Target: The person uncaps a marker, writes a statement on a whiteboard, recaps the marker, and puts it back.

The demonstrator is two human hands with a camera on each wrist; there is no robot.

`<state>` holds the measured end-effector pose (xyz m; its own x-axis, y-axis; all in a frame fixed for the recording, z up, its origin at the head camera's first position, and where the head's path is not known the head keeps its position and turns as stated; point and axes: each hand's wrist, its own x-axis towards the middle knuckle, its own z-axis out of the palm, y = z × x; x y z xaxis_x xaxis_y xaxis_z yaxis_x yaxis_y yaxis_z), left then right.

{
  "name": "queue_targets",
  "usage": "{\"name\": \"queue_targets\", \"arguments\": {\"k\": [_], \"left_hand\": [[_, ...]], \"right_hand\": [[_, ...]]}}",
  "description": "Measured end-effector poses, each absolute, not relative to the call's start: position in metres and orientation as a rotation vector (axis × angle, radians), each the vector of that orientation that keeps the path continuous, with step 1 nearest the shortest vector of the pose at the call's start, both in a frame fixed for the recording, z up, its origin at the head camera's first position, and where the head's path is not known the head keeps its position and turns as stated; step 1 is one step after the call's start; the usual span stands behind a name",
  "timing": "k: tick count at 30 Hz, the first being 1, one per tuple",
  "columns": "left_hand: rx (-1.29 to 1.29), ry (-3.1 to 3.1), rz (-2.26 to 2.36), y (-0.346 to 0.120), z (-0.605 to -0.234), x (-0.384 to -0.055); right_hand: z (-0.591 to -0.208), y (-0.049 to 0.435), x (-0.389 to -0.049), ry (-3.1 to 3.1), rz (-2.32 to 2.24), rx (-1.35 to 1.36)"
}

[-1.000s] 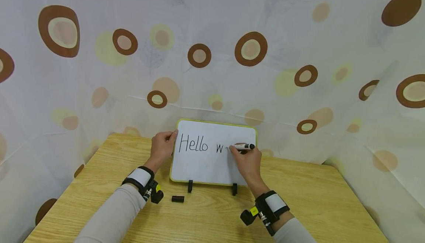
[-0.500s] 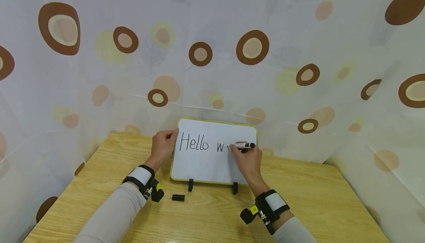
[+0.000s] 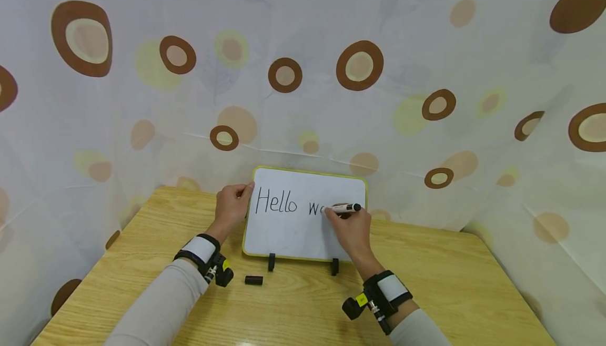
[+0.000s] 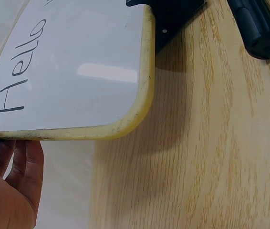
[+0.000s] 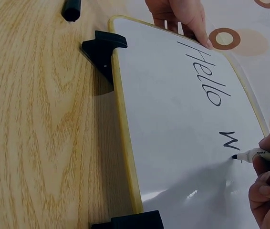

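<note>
A whiteboard (image 3: 293, 235) with a yellow rim leans back on a black stand (image 3: 271, 262). My left hand (image 3: 233, 206) grips its left edge, thumb on the front and fingers behind, as the left wrist view shows. A white marker (image 3: 347, 208) with a black end is pinched in my right hand (image 3: 352, 230). In the right wrist view the marker's black tip (image 5: 235, 156) is at the board's surface, just past the "w". "Hello" (image 3: 276, 201) is written in black at the upper left, followed by "w" and a small curved stroke, partly hidden by my fingers.
A black marker cap (image 3: 253, 280) lies on the wooden table (image 3: 293, 314) in front of the board, left of centre. Behind the table hangs a pale sheet (image 3: 312, 120) with brown and yellow rounds. Each wrist wears a strapped camera.
The right hand and marker have shifted slightly left and down. A curved stroke now shows after the "w" where there was a small mark. The left hand keeps its grip on the board.
</note>
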<state>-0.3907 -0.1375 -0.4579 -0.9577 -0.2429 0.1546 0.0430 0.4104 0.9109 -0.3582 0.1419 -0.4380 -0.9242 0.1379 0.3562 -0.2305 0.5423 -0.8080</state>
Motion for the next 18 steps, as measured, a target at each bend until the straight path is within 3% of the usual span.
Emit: {"name": "queue_targets", "arguments": {"k": [18], "left_hand": [[0.185,-2.427,-1.551,-0.138,-0.4583,-0.393]], "right_hand": [[-0.4367,0.1517,-0.3599,-2.386,1.31,0.019]]}}
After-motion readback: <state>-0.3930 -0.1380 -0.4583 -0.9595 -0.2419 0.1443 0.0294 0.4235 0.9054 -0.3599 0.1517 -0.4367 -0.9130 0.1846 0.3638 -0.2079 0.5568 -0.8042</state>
